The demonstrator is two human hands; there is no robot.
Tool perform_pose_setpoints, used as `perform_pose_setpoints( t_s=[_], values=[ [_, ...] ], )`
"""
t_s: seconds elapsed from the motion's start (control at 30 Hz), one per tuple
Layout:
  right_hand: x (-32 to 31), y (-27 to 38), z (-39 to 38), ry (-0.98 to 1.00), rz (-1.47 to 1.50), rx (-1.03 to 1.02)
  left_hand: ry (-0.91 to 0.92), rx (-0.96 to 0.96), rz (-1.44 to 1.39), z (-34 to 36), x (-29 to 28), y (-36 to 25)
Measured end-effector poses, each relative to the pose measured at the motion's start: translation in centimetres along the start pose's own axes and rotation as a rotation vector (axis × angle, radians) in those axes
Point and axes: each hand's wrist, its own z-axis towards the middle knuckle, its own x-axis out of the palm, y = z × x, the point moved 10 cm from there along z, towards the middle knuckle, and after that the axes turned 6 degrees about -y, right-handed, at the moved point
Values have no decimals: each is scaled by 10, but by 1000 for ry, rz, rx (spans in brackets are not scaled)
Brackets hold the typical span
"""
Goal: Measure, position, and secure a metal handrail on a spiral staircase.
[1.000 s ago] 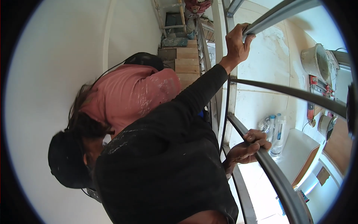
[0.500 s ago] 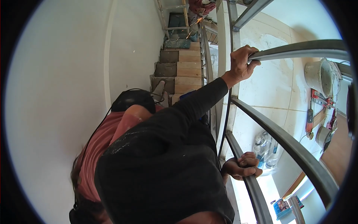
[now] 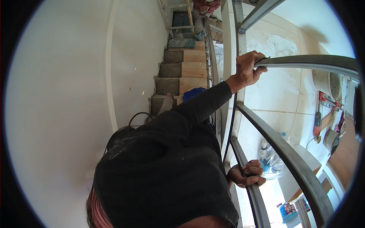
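My left hand (image 3: 249,69), at the end of a black sleeve, is closed around a grey metal rail (image 3: 304,60) of the railing beside the stairs. Lower in the picture, my right hand (image 3: 249,174) has its fingers wrapped over a metal bar (image 3: 256,201) of the same railing. A curved metal bar (image 3: 287,152) runs between the two hands. My black sleeve and shirt cover much of the middle, and most of my right forearm is hidden.
Stairs (image 3: 192,72) with wooden boards lead away beside a white wall (image 3: 64,95). A person in a pink shirt (image 3: 99,209) is close on the left, mostly hidden. Another person in red (image 3: 207,7) is at the far end. Beyond the railing are a bucket (image 3: 323,83) and plastic bottles (image 3: 268,157).
The person in pink has shifted down and left, further behind my body. Bright sparks at the far end have gone, leaving small specks near the wall. Both hands keep their holds.
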Motion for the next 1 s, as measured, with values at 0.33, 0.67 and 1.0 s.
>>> perform_pose_setpoints(
  t_s=[0.33,0.67,1.0],
  values=[
    [14,-14,3,327,292,175,97,-4,-111,4,5,2],
    [-19,-19,-4,-211,51,39,132,-90,-310,8,3,7],
    [-31,-19,-10,-267,182,38,380,-17,-311,5,-15,32]
  ],
)
